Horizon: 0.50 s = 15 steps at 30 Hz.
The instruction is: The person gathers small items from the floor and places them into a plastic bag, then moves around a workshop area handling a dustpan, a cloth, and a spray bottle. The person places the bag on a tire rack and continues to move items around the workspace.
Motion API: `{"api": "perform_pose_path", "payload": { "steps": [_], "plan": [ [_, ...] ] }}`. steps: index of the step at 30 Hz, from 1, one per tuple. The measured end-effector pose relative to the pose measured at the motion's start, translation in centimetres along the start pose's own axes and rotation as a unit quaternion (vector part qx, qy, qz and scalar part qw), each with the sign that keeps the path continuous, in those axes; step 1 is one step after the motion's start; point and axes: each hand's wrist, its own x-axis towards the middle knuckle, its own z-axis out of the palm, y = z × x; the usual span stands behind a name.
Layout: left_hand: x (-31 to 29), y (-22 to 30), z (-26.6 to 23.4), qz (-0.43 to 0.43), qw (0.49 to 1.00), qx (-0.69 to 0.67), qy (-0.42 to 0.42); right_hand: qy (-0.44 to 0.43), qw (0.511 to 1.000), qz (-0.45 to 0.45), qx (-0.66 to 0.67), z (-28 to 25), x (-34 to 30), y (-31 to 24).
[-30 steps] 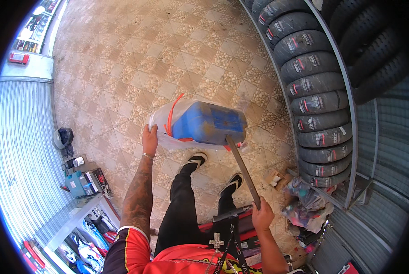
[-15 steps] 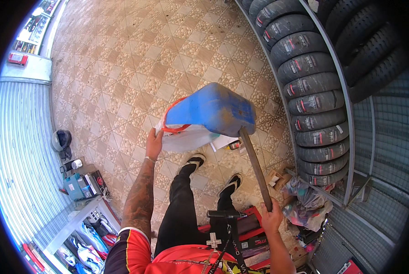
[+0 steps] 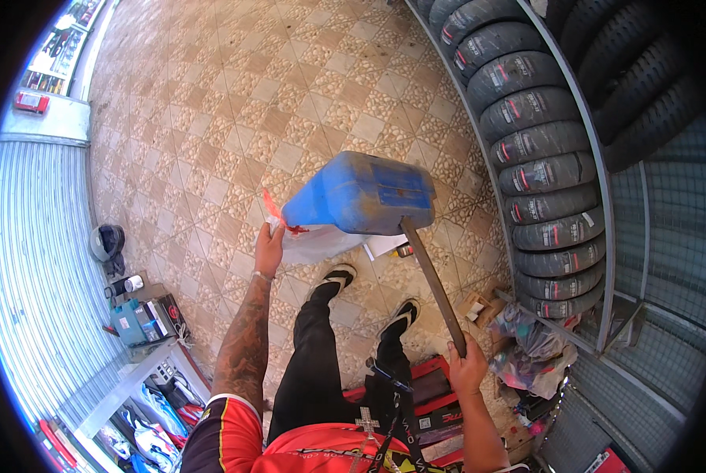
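Note:
In front of me hangs a blue dustpan [image 3: 353,193] that looks cut from a plastic jug, dirty on its outside. Its long wooden handle [image 3: 436,292] runs down to my right hand [image 3: 466,366], whose fingers are wrapped round the end. My left hand [image 3: 269,249] pinches the edge of a whitish plastic bag [image 3: 313,246] with a red-orange rim [image 3: 272,206]. The dustpan's narrower end points left at this rim. Most of the bag hangs below the dustpan, partly hidden by it, so I cannot tell what is inside.
A rack of black tyres [image 3: 538,146] lines the right side, with plastic bags [image 3: 530,347] at its foot. On the left are a rolling shutter [image 3: 45,268], a helmet [image 3: 107,243] and a teal case [image 3: 134,322]. Red-and-black boxes [image 3: 432,394] lie by my legs on the tiled floor [image 3: 235,102].
The bag's red-orange rim was stretched around the dustpan's mouth; now it is bunched by my left hand. The dustpan has shifted slightly left and turned.

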Motion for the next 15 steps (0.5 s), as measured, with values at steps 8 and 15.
{"api": "perform_pose_path", "payload": {
  "steps": [8, 15],
  "plan": [
    [-0.6, -0.2, 0.0, 0.022, 0.998, -0.065, 0.002, 0.018, 0.998, 0.032, 0.046, -0.7, 0.8, -0.5],
    [-0.1, 0.3, 0.2, 0.007, 1.0, -0.01, -0.005, 0.033, 0.996, 0.032, 0.07, -2.0, 1.6, -0.4]
  ]
}}
